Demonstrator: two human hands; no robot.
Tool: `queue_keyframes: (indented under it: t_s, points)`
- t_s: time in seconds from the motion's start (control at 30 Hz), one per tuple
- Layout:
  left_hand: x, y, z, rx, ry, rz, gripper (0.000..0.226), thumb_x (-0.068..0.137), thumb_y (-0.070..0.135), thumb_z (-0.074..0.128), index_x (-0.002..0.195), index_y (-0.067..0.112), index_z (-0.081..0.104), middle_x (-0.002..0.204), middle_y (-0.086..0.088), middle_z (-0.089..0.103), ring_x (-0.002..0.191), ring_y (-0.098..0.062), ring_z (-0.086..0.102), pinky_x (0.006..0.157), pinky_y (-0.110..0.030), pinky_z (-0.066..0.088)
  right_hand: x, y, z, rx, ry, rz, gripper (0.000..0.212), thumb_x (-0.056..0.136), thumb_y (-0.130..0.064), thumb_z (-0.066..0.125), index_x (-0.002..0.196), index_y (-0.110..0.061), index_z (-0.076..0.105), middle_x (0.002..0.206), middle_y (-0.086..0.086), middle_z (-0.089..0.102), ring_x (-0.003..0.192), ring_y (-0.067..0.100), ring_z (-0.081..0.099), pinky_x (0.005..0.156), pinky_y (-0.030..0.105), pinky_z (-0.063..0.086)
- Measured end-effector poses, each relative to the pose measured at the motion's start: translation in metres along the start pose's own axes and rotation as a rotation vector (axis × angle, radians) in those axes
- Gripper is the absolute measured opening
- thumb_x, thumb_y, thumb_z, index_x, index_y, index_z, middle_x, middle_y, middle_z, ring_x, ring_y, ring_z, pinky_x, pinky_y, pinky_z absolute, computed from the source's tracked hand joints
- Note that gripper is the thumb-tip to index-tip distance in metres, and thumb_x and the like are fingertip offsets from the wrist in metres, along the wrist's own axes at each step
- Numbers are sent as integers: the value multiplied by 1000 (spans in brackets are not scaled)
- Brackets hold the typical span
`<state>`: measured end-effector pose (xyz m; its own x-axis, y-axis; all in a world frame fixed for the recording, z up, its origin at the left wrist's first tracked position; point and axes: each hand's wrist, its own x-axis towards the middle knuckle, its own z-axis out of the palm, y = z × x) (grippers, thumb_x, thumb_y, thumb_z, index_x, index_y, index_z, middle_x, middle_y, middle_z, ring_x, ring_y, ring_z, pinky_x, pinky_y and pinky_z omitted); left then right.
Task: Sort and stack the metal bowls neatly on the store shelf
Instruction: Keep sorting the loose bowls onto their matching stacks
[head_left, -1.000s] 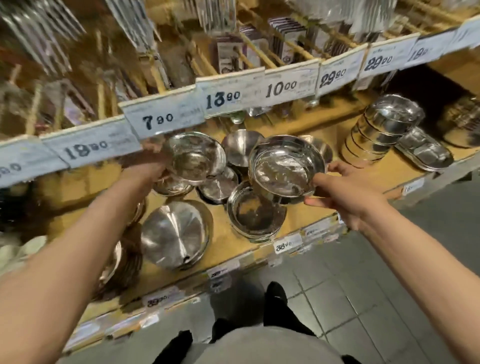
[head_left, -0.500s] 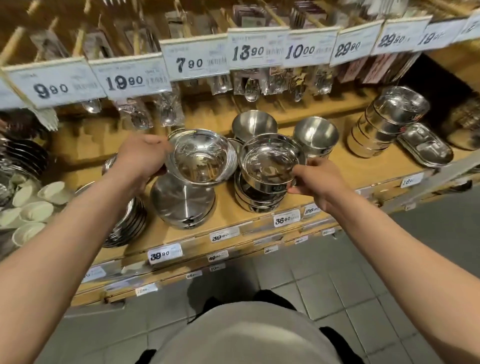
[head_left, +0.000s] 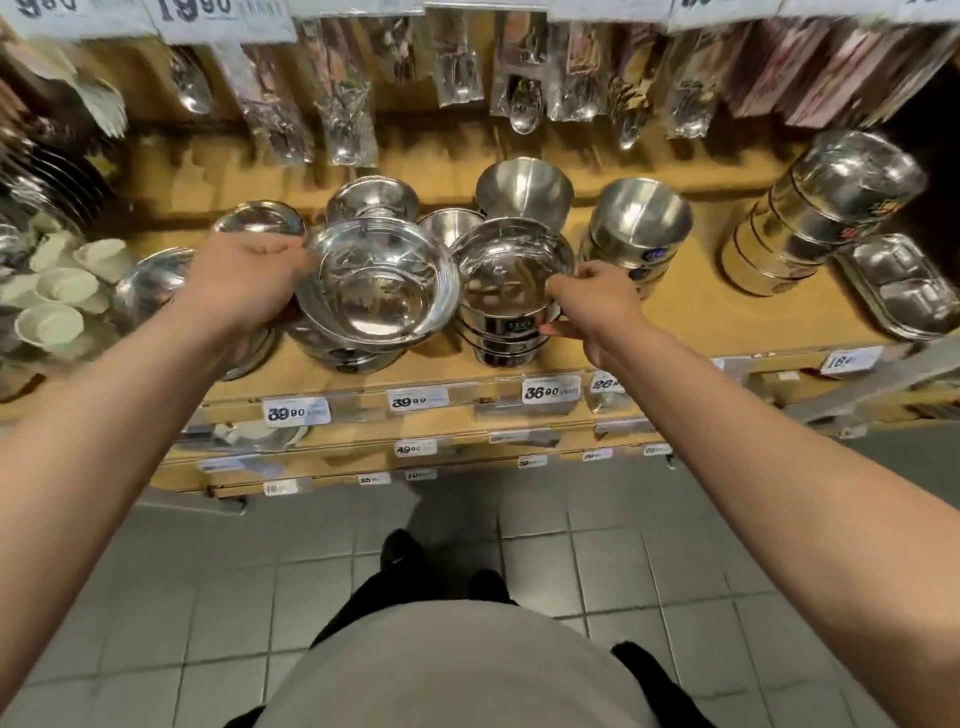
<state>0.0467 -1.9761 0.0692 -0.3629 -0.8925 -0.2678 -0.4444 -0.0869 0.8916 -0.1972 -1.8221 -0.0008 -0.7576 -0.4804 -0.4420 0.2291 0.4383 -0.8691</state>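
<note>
— Where are your arms?
— Both stretched forward, forearms bare. My left hand (head_left: 244, 283) curls at a wide bowl's (head_left: 376, 288) rim, gripping it.
— And the other?
— My right hand (head_left: 592, 304) pinches the top bowl (head_left: 506, 270), fingers bent, knuckles up.

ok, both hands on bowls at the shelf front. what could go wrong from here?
1. The left hand holds the wide bowl by its rim only, tilted over its stack; a slipping grip could drop it.
2. The right hand is seating the small bowl on a tall stack near the shelf edge; a nudge might topple it.
3. The two held bowls sit very close and could clash.
</note>
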Motion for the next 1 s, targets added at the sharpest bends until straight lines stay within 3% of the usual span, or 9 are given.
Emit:
queue_keyframes:
  t_s: [0.13, 0.27, 0.4, 0.5, 0.6, 0.7, 0.87, 1.0]
  points:
    - [-16, -8, -3, -22, -5, -28, 41, 91, 10, 68, 61, 33, 80, 58, 7, 73, 49, -6, 67, 45, -18, 51, 6, 3, 2, -5, -4, 17, 22, 86, -10, 64, 108, -8, 65, 105, 9, 68, 57, 23, 72, 69, 46, 65]
    - [-25, -13, -7, 3, 36, -65, 32, 92, 13, 68, 67, 27, 80, 66, 3, 75, 63, -16, 67, 62, -28, 56, 7, 8, 2, -4, 3, 17, 18, 86, -9, 65, 103, -8, 67, 105, 8, 68, 68, 23, 72, 64, 40, 65]
    - [-35, -16, -4, -31, 43, -77, 28, 95, 10, 66, 71, 22, 77, 61, 5, 74, 52, -7, 68, 47, -18, 54, 10, 8, 1, -20, -28, 26, 14, 88, -12, 66, 101, -7, 65, 87, 3, 58, 65, 16, 61, 63, 40, 65]
    - [-40, -18, -2, -45, 57, -93, 22, 95, 10, 66, 77, 21, 75, 59, 6, 73, 53, -10, 69, 48, -18, 55, 15, 4, -4, -43, -43, 30, 12, 90, -19, 68, 91, -7, 64, 77, 1, 51, 67, 17, 56, 64, 41, 65]
    - [-43, -23, -1, -49, 53, -102, 23, 94, 10, 66, 77, 20, 75, 62, 5, 74, 52, -7, 69, 49, -20, 57, 20, -3, -9, -77, -64, 18, 15, 90, -16, 69, 97, -3, 66, 89, 7, 58, 73, 21, 62, 58, 36, 64]
    - [-45, -29, -1, -31, 52, -121, 21, 95, 11, 66, 78, 20, 75, 65, 4, 76, 54, -8, 71, 50, -20, 56, 23, -6, -10, -125, -81, -9, 12, 89, -12, 73, 90, -3, 64, 94, 13, 63, 69, 29, 69, 49, 33, 60]
    - [-43, -31, 1, -37, 74, -149, 21, 94, 13, 68, 76, 20, 76, 66, 4, 76, 56, -9, 71, 58, -24, 62, 25, -1, -9, -114, -50, -32, 7, 88, -7, 71, 91, -4, 65, 118, 23, 68, 81, 39, 75, 51, 34, 60]
    - [-42, -31, 4, -42, 84, -161, 18, 94, 15, 68, 79, 20, 75, 66, 5, 75, 63, -11, 70, 66, -26, 62, 28, 1, -7, -96, -50, -18, 18, 90, -10, 69, 105, 1, 67, 122, 23, 67, 59, 28, 73, 59, 42, 64]
